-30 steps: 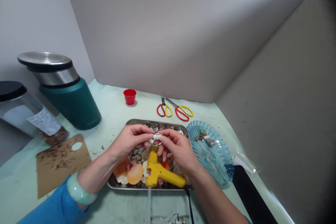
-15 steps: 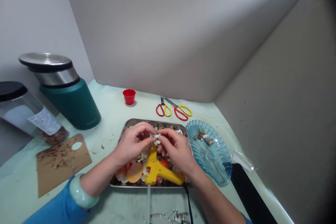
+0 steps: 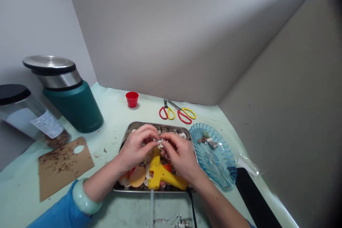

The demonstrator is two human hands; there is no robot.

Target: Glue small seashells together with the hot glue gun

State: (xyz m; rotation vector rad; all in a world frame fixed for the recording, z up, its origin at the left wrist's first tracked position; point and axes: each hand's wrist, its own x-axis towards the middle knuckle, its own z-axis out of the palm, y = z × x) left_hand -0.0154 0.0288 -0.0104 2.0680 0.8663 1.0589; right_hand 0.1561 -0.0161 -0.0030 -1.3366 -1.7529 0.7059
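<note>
Both hands meet above a metal tray [image 3: 125, 191] filled with shells. My left hand [image 3: 139, 146] and my right hand [image 3: 179, 151] pinch a small white piece [image 3: 160, 141] between their fingertips; it is too small to name, and something thin and shiny shows beside it. Under the hands a yellow glue gun [image 3: 157, 174] lies across the shells, a clear glue stick [image 3: 151, 203] poking out of its back toward me. An orange scallop shell [image 3: 138, 176] sits left of the gun.
A blue shell-shaped dish [image 3: 213, 160] with small pieces stands right of the tray. Behind lie two scissors [image 3: 184, 114] and a red cup [image 3: 132, 99]. On the left are a green bottle [image 3: 74, 103], a jar [image 3: 34, 121] and a brown board [image 3: 64, 167]. A black cable [image 3: 192, 206] runs toward me.
The fingertips have drawn slightly closer around the small white piece, so less of it shows. The whole view has shifted a little; the objects on the table stay put.
</note>
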